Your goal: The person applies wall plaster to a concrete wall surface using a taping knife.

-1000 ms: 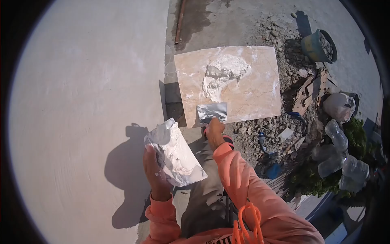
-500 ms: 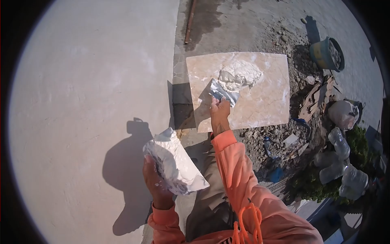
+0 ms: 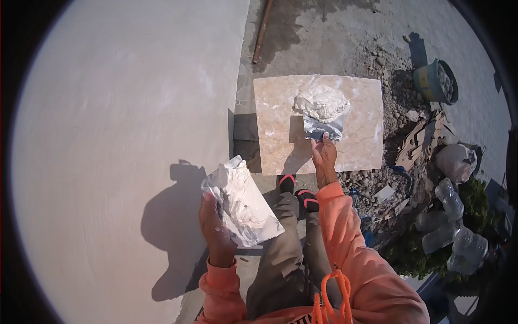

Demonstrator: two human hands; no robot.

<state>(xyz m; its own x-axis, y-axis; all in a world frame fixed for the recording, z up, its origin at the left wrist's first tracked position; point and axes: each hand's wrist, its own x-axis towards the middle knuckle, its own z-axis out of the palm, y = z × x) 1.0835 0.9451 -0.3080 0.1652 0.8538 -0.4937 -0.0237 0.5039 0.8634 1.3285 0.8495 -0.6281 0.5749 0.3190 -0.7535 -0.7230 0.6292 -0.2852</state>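
Note:
My left hand [image 3: 216, 229] is closed around the underside of a flat rectangular plastering trowel loaded with thick white plaster [image 3: 245, 205]; its handle is hidden. My right hand [image 3: 324, 154] grips a wide putty knife [image 3: 322, 127] by the handle. The metal blade, smeared with white, touches the near edge of a heap of white plaster [image 3: 324, 102]. That heap sits on a beige board [image 3: 356, 151] in front of my feet.
A plastered wall [image 3: 124, 108] rises along the left. On the right lie rubble [image 3: 399, 92], torn cardboard [image 3: 418, 143], a blue-green bucket [image 3: 431, 82], a white sack [image 3: 456, 162] and several plastic bottles [image 3: 450, 200]. A rusty bar [image 3: 263, 32] lies beyond the board.
My right hand has moved the putty knife rightward along the near side of the heap, turning the blade straighter. The loaded trowel in my left hand has shifted slightly up and right in view.

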